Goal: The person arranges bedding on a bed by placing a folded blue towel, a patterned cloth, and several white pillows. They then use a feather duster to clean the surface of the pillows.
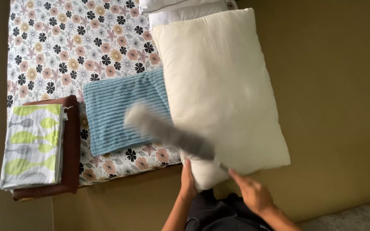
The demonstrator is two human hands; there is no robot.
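Cream pillow (219, 85) | left hand (188, 182) grips its corner | right hand (253, 193) closed on blurred brush (168, 132) | keep your strokes flat.

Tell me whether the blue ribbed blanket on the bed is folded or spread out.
Folded. The blue ribbed blanket lies as a compact rectangle on the floral sheet, its edges neat, beside the cream pillow.

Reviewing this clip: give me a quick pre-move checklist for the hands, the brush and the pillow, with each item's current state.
1. Left hand holds the near corner of the cream pillow: ok.
2. Right hand grips the grey brush: ok.
3. Brush sharp enough to judge contact with the pillow: cannot tell, motion blur.
4. Pillow fully on the floral sheet: not ok, it overhangs the edge.
5. Blue folded towel lies flat beside the pillow: ok.
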